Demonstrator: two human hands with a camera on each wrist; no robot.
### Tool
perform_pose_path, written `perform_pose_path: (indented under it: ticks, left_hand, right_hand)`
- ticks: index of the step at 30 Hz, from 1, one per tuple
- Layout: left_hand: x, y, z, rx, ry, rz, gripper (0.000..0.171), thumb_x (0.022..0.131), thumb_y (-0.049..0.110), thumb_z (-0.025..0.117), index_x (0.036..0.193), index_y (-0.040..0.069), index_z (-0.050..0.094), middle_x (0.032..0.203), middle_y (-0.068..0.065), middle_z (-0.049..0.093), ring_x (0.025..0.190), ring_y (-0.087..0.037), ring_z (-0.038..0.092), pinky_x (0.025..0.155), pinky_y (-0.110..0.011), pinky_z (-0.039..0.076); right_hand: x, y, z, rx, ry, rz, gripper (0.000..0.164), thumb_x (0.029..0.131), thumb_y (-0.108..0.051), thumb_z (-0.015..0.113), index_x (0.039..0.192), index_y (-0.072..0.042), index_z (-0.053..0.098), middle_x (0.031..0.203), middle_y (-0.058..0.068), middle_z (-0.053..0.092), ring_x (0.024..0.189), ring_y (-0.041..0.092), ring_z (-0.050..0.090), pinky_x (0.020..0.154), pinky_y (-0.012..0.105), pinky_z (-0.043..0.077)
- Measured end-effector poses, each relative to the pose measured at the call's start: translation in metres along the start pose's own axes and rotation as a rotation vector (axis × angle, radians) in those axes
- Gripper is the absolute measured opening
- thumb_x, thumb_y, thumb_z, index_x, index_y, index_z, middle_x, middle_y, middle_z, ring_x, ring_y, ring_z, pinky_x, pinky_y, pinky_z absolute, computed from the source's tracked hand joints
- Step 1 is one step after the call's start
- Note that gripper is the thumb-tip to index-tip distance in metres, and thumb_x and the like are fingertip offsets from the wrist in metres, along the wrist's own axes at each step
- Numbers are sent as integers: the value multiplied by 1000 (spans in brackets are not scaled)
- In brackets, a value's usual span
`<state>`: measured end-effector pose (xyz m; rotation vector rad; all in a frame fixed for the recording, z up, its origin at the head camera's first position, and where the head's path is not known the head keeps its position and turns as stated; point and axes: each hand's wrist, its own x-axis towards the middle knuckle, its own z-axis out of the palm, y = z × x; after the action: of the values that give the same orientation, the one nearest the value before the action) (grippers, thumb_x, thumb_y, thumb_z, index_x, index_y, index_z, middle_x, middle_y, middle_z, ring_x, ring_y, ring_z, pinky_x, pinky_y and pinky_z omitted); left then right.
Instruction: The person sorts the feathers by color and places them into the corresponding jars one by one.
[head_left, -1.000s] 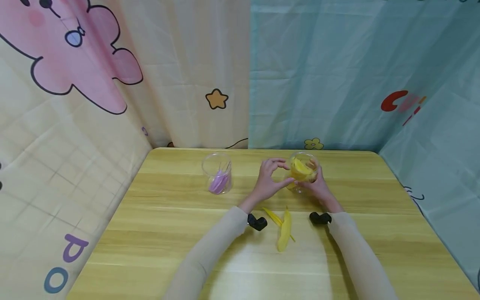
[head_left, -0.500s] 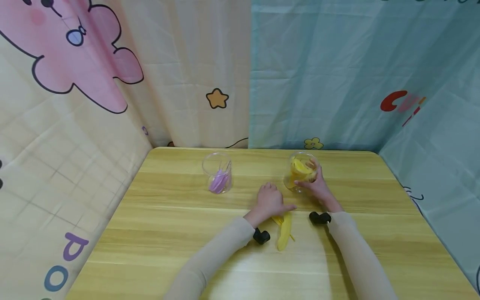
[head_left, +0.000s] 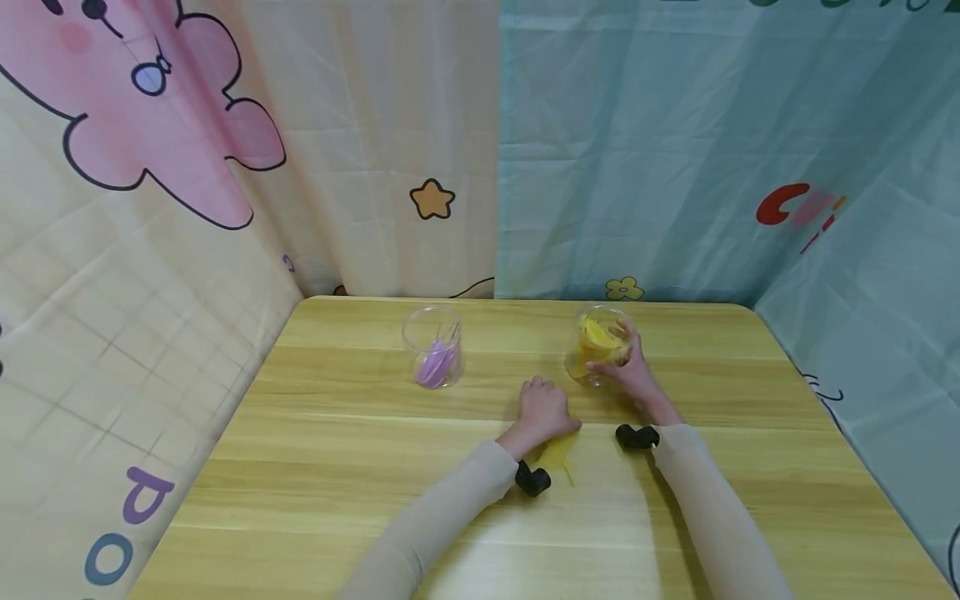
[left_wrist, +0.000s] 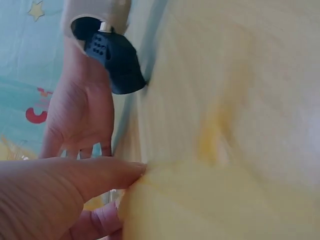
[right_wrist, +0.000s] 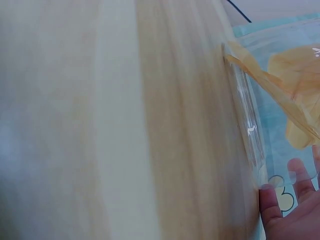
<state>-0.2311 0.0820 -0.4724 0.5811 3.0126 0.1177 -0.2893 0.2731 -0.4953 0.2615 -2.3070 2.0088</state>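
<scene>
My left hand (head_left: 546,410) is low over the mid-table. In the left wrist view its thumb and fingers pinch the edge of a long, thin yellow piece (left_wrist: 200,210), blurred by motion; the piece's exact kind I cannot tell. A second blurred orange-yellow shape (left_wrist: 215,132) shows beyond it. My right hand (head_left: 636,377) grips the side of a clear cup (head_left: 574,360) at the back right, fingers round its wall. Inside are several yellow pieces (head_left: 600,335); in the right wrist view one thin yellow piece (right_wrist: 272,87) leans against the wall.
Another clear cup (head_left: 432,307) stands at the back left, with several purple pieces (head_left: 437,365) in it. The wooden table (head_left: 337,467) ends at hanging curtains (head_left: 585,167) at the back and sides. Black wrist cameras (head_left: 637,437) sit at both cuffs.
My left hand has left the right cup, come down toward me onto the yellow pieces on the table, and pinched there; the yellow has shifted under it. My right hand keeps its grip on the cup.
</scene>
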Motion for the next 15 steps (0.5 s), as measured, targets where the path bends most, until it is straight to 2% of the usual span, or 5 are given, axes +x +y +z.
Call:
perform_pose_path:
  ticks: [4, 7, 9, 12, 15]
  left_hand:
    - [0, -8, -4, -134, -12, -4, 38, 78, 55, 66, 55, 26, 62, 69, 9, 54, 80, -15, 47, 72, -29, 37]
    - [-2, -14, -17, -257, 26, 36, 30, 80, 52, 67, 59, 30, 68, 66, 15, 56, 79, -14, 51, 70, -28, 38]
    - [-3, -18, -31, -348, 70, 78, 26, 82, 49, 67, 65, 31, 71, 68, 17, 57, 79, -12, 51, 71, -28, 38]
    - [-5, -22, -58, -515, 156, 166, 21, 85, 43, 67, 73, 27, 73, 74, 17, 61, 80, -11, 51, 73, -28, 38]
    - [-5, -23, -84, -680, 298, 264, 19, 87, 38, 68, 79, 20, 72, 84, 12, 62, 85, -12, 49, 77, -28, 37]
  right_hand:
    - [-1, -1, 1, 10, -1, -4, 100, 76, -2, 78, 147, -27, 12, 148, 17, 17, 132, 34, 24, 108, 47, 18]
    - [-1, 1, 1, 12, 1, -9, 100, 76, -1, 78, 148, -24, 11, 148, 17, 18, 132, 34, 24, 108, 46, 19]
    - [0, 2, 0, 15, 1, -14, 100, 76, 0, 77, 148, -24, 11, 148, 17, 18, 132, 34, 25, 107, 42, 22]
    - [1, 3, -1, 32, -15, -30, 97, 79, 4, 73, 148, -21, 10, 149, 18, 17, 131, 32, 26, 102, 30, 29]
    - [0, 1, -3, 64, -40, -39, 93, 81, 11, 65, 148, -15, 7, 149, 19, 14, 126, 28, 30, 92, 20, 37]
